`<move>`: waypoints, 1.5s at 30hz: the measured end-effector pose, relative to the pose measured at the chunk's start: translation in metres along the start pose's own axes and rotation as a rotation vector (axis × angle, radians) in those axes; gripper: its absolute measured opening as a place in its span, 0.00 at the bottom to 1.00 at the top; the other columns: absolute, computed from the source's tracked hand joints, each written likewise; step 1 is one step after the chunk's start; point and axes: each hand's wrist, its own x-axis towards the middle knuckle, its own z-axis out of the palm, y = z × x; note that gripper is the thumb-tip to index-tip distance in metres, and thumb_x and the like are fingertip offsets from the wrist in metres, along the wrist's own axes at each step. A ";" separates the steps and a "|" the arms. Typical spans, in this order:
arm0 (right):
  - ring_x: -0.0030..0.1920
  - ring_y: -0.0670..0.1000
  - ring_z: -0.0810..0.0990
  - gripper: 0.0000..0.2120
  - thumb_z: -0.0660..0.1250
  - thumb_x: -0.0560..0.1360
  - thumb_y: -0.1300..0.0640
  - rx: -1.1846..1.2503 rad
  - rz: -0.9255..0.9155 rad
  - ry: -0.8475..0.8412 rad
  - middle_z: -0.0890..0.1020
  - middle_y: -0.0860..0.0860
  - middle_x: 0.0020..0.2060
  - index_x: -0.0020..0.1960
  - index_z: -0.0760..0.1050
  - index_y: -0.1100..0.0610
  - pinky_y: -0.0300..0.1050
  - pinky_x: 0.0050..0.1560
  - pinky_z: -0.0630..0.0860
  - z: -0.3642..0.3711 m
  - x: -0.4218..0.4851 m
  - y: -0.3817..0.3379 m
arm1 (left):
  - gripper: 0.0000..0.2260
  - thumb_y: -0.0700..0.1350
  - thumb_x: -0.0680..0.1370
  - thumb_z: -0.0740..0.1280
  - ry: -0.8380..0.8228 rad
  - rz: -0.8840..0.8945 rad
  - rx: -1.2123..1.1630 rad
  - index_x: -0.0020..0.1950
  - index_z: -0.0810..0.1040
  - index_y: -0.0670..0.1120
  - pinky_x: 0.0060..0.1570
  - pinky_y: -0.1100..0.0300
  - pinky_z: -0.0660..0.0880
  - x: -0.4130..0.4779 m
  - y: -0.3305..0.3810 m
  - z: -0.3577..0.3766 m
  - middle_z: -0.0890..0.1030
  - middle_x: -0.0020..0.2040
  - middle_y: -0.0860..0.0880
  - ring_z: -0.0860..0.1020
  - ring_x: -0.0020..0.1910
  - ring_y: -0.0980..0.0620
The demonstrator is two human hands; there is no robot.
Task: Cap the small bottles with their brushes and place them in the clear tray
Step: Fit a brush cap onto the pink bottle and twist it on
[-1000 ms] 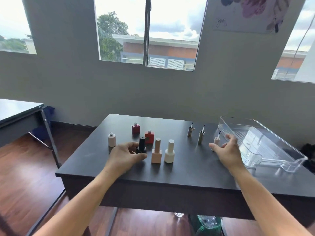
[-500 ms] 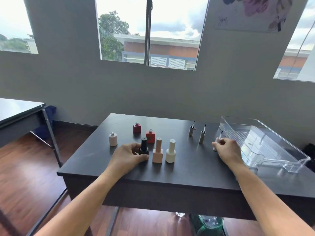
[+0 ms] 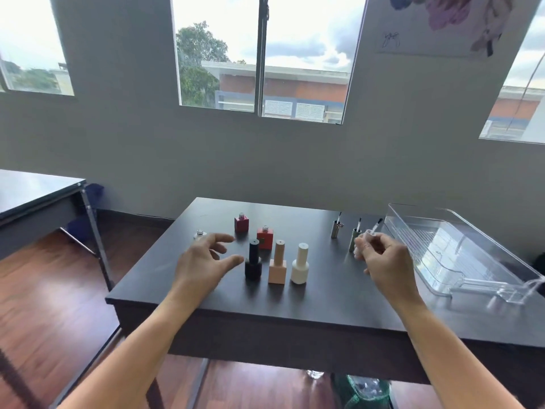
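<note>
My right hand (image 3: 385, 262) grips a pale brush cap (image 3: 365, 240), lifted off the table with its brush tip pointing up and right. My left hand (image 3: 203, 261) hovers open, fingers spread, just left of the capped black bottle (image 3: 253, 264). Beside that stand a capped peach bottle (image 3: 277, 262) and a capped cream bottle (image 3: 300, 264). Two uncapped red bottles (image 3: 241, 222) (image 3: 264, 237) stand behind them. An uncapped pale bottle (image 3: 200, 233) peeks out behind my left fingers. Two metallic brush caps (image 3: 335, 230) (image 3: 354, 239) stand upright. The clear tray (image 3: 460, 255) lies at the right.
The dark table (image 3: 324, 296) has its front edge close to me. A second dark table (image 3: 35, 196) stands at the left, over wooden floor. The grey wall with windows is behind. A green bin (image 3: 362, 391) sits under the table.
My right hand has picked the pale brush cap up off the table and raised it. My left hand has let go of the black bottle and opened, moving slightly left.
</note>
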 end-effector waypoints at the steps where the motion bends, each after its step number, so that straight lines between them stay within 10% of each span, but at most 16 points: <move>1: 0.39 0.54 0.84 0.06 0.69 0.75 0.52 0.018 -0.017 -0.017 0.84 0.49 0.33 0.42 0.79 0.53 0.62 0.42 0.80 0.002 -0.003 -0.007 | 0.18 0.52 0.67 0.78 0.058 0.000 0.012 0.55 0.78 0.56 0.48 0.55 0.76 0.002 -0.002 -0.003 0.79 0.47 0.54 0.78 0.44 0.55; 11: 0.38 0.52 0.83 0.04 0.69 0.76 0.55 0.114 -0.073 -0.140 0.83 0.51 0.33 0.44 0.79 0.55 0.52 0.41 0.80 0.021 -0.026 -0.047 | 0.35 0.61 0.68 0.73 0.091 -0.286 0.275 0.71 0.67 0.50 0.68 0.46 0.63 0.042 -0.043 -0.013 0.77 0.64 0.50 0.68 0.69 0.42; 31: 0.32 0.43 0.77 0.05 0.65 0.78 0.52 0.153 -0.093 -0.166 0.80 0.44 0.29 0.44 0.78 0.49 0.42 0.34 0.74 0.022 -0.030 -0.050 | 0.11 0.57 0.70 0.72 0.110 -0.232 0.182 0.49 0.76 0.59 0.53 0.52 0.60 0.043 -0.041 -0.005 0.82 0.43 0.61 0.78 0.57 0.52; 38: 0.40 0.41 0.75 0.12 0.63 0.79 0.54 0.148 -0.151 -0.186 0.76 0.40 0.38 0.61 0.79 0.50 0.43 0.47 0.72 0.022 -0.032 -0.065 | 0.12 0.53 0.68 0.77 0.104 -0.066 -0.213 0.49 0.79 0.58 0.47 0.48 0.80 0.019 0.006 -0.014 0.82 0.42 0.56 0.81 0.43 0.54; 45: 0.34 0.45 0.81 0.06 0.72 0.73 0.57 0.278 -0.203 -0.232 0.85 0.48 0.38 0.47 0.80 0.47 0.41 0.37 0.76 0.020 -0.037 -0.091 | 0.14 0.47 0.66 0.79 0.016 0.056 -0.294 0.48 0.81 0.59 0.44 0.47 0.82 -0.002 0.048 -0.011 0.81 0.46 0.53 0.81 0.40 0.53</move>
